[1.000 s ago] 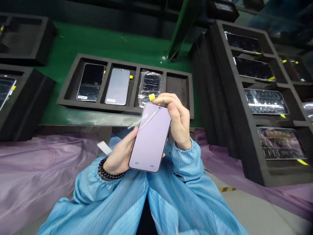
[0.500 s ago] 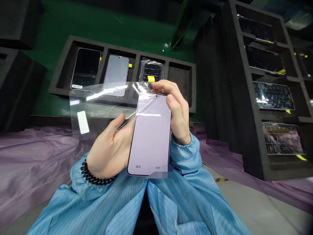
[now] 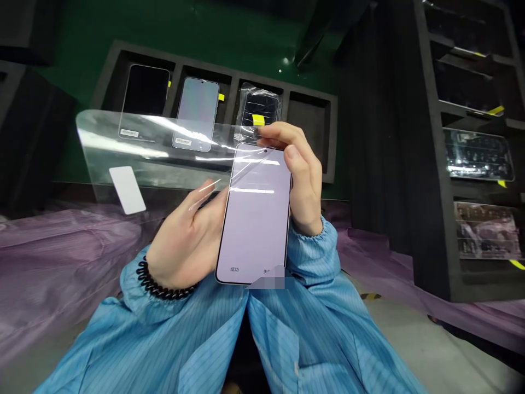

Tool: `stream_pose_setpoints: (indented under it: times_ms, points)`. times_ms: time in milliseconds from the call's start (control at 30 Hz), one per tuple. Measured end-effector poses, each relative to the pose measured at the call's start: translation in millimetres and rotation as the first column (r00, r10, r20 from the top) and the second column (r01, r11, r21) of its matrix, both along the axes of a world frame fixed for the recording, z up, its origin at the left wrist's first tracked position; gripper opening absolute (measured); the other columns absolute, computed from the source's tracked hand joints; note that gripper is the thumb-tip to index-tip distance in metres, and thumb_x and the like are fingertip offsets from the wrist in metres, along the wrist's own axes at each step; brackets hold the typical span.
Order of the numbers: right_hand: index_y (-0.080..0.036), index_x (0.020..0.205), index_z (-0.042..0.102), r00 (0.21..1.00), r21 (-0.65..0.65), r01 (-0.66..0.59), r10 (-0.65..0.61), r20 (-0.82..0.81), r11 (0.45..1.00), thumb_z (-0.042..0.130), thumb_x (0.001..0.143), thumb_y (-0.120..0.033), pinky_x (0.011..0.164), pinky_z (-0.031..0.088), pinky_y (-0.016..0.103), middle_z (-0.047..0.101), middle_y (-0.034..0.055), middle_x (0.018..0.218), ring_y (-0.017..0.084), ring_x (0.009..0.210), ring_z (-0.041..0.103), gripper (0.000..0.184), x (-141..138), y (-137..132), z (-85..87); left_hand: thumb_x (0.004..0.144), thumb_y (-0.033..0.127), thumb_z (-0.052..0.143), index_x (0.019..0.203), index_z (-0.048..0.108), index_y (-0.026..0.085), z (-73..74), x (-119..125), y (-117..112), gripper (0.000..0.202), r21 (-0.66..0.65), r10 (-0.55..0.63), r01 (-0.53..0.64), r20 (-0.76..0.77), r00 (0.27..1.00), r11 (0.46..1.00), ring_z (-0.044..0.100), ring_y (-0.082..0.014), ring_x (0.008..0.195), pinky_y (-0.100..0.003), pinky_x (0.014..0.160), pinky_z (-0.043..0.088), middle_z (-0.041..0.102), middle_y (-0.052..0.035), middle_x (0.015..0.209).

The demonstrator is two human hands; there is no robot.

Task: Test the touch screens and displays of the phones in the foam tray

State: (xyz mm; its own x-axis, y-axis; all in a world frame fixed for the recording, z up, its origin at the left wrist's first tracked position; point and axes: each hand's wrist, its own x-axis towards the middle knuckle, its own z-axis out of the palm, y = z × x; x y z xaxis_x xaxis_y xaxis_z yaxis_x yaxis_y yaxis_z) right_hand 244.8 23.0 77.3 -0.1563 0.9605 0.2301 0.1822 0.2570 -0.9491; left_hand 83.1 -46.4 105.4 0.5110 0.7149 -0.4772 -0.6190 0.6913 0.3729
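Note:
A phone (image 3: 255, 213) with a lit pale-lilac screen is held upright in front of me. My left hand (image 3: 184, 241) cradles its left edge and back, fingers curled round it. My right hand (image 3: 297, 175) is closed at the phone's top right corner, pinching the yellow tab (image 3: 258, 119) of a clear protective film (image 3: 159, 150). The film is peeled off most of the screen and stretches out to the left, with a white label (image 3: 127, 190) on it.
A black foam tray (image 3: 332, 142) on the green bench holds two bare phones (image 3: 197, 114) and one bagged phone (image 3: 259, 108); its right slot is vacant. Taller black foam racks (image 3: 430, 180) with bagged phones stand at right. Purple plastic sheeting (image 3: 53, 257) lies along the near edge.
The film came off the screen: a second ago only a corner was lifted, now it spreads wide to the left. The phone and both hands stayed almost in place.

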Motion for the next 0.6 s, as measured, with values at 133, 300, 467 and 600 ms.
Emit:
stream_pose_setpoints:
  times_ms: [133,300,467,600]
  points:
    - [-0.026,0.090,0.062,0.947,0.019,-0.058,0.061,-0.316,0.998,0.043,0.100,-0.042,0.107,0.048,0.038,0.066,0.0024,0.117,0.020,0.116,0.062,0.027,2,3,-4.3,0.099,0.056,0.028,0.153,0.034,0.024,-3.1,0,2,0.063,0.000,-0.016,0.016,0.033,0.999,1.000,0.050,-0.0306,0.141,-0.052,0.121,0.040,0.060,-0.0070,0.143]
    - [-0.026,0.084,0.056,0.882,-0.018,0.209,-0.196,-0.429,0.978,0.043,0.097,-0.037,0.095,0.051,0.033,0.065,0.0013,0.109,0.017,0.104,0.062,0.022,26,6,-16.0,0.101,0.050,0.021,0.151,0.037,0.019,-9.9,7,37,0.061,0.074,-0.022,0.021,0.016,1.000,0.997,0.055,-0.0310,0.135,-0.054,0.119,0.041,0.062,-0.0102,0.138]
    - [-0.024,0.083,0.051,0.869,-0.084,0.377,-0.383,-0.314,0.923,0.040,0.097,-0.039,0.084,0.052,0.032,0.064,0.0036,0.094,0.017,0.088,0.062,0.024,60,-3,-32.3,0.100,0.044,0.024,0.136,0.052,0.011,-19.8,47,111,0.056,0.177,-0.005,0.020,-0.084,0.996,0.984,0.066,-0.0293,0.117,-0.049,0.108,0.050,0.071,-0.0125,0.117]
    - [-0.023,0.081,0.054,0.881,-0.106,0.381,-0.395,-0.261,0.919,0.040,0.098,-0.041,0.081,0.051,0.033,0.065,0.0045,0.088,0.018,0.086,0.062,0.028,75,-13,-40.6,0.099,0.041,0.023,0.120,0.058,0.007,-34.2,93,157,0.053,0.174,-0.031,0.071,-0.221,0.975,0.982,0.071,-0.0255,0.096,-0.045,0.096,0.057,0.073,-0.0148,0.097]
